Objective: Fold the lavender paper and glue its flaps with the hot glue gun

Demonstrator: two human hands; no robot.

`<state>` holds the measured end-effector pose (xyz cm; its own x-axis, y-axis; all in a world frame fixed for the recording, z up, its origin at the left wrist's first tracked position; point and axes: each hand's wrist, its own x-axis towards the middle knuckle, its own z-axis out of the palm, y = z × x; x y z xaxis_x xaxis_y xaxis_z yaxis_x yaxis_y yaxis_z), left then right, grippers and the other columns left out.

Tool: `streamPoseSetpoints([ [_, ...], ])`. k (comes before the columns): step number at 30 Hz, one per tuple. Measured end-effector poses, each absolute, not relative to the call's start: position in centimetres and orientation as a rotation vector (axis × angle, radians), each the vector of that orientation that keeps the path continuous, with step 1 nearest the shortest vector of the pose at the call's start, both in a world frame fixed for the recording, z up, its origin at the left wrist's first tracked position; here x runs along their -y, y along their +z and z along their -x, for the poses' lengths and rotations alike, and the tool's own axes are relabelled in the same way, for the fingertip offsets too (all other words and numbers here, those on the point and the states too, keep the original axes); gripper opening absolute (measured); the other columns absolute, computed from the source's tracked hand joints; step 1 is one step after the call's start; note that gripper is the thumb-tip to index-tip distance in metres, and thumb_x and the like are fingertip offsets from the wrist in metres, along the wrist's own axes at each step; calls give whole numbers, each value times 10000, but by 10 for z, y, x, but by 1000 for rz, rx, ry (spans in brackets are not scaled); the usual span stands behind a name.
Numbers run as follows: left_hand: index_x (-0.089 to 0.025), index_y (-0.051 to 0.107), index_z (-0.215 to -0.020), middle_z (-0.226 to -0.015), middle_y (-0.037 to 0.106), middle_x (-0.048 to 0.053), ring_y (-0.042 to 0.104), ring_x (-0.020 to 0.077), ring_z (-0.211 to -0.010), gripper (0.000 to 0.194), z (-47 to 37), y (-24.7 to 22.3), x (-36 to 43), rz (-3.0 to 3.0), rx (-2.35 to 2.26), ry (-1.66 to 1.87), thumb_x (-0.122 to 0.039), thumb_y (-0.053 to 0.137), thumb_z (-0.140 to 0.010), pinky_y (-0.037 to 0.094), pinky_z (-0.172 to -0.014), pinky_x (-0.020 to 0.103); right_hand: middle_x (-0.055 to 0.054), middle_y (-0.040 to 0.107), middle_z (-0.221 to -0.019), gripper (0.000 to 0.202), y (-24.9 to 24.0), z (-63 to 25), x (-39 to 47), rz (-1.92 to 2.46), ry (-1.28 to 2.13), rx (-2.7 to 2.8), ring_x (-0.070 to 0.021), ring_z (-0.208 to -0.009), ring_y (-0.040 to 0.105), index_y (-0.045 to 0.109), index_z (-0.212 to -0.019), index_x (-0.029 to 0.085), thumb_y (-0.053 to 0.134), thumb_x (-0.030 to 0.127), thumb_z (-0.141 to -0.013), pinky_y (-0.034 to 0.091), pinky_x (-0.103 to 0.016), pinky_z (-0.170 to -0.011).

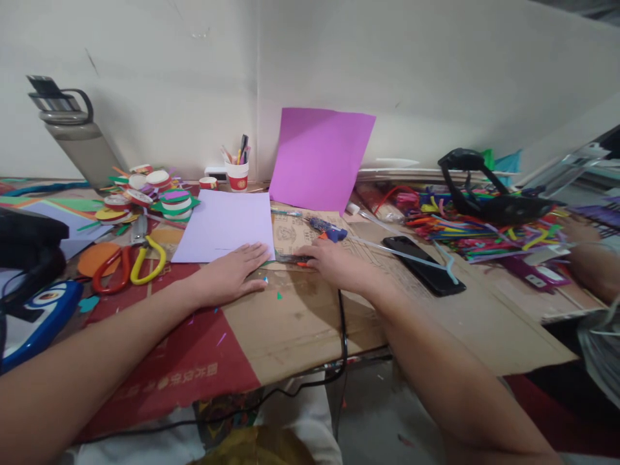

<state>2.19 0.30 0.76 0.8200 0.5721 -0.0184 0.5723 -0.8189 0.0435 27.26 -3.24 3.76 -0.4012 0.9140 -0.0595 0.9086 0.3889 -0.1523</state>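
A lavender sheet of paper [227,223] lies on the cardboard-covered table. My left hand [237,268] rests flat on its lower right corner, fingers stretched out, thumb apart. Just right of the sheet's edge, my right hand [334,261] curls its fingers over a thin dark tool [287,258] with an orange part; the hand hides much of it, so its exact kind is unclear. Behind the right hand lies a blue hot glue gun [332,230] with an orange trigger. Small paper scraps [279,296] are scattered in front of my hands.
A purple sheet [322,155] leans against the wall. To the left are scissors [145,265], paper-cup pieces [159,184] and a bottle [80,135]. A pen cup [237,175] stands behind. At right lie a phone [421,261], pipe cleaners [465,229] and another person's arm [593,258].
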Motion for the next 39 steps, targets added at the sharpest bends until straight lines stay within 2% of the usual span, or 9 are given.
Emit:
streamPoseSetpoints([
  [16,-136,354,-1423,-1506,280,107,195,202,-1407,653,-22,3,-5,-2925,-936,52,-564,287,-933,126,-1154,335,-97,596,-1003,324,33,-274,31,1638,212,2614,-172,-908,536,577,-1216,226,451,184,-921,362,-258,-769],
  [23,-95,352,-1422,-1500,294,130,210,219,-1403,701,-21,1,-7,-2912,-948,79,-584,274,-926,123,-1154,324,-95,591,-979,298,32,-271,34,1621,184,2619,-167,-876,523,592,-1182,211,446,208,-923,348,-257,-754],
  [33,-124,347,-1426,-1501,292,112,215,207,-1402,670,-21,1,-8,-2913,-948,93,-570,272,-933,137,-1155,339,-101,593,-986,328,35,-268,35,1618,172,2622,-177,-876,524,590,-1200,218,467,170,-900,355,-268,-744],
  [39,-137,348,-1427,-1501,290,108,217,207,-1402,661,-21,-1,-8,-2890,-943,120,-569,284,-931,141,-1155,343,-93,594,-978,319,36,-270,36,1632,206,2619,-173,-854,526,579,-1210,230,466,226,-911,353,-264,-730],
])
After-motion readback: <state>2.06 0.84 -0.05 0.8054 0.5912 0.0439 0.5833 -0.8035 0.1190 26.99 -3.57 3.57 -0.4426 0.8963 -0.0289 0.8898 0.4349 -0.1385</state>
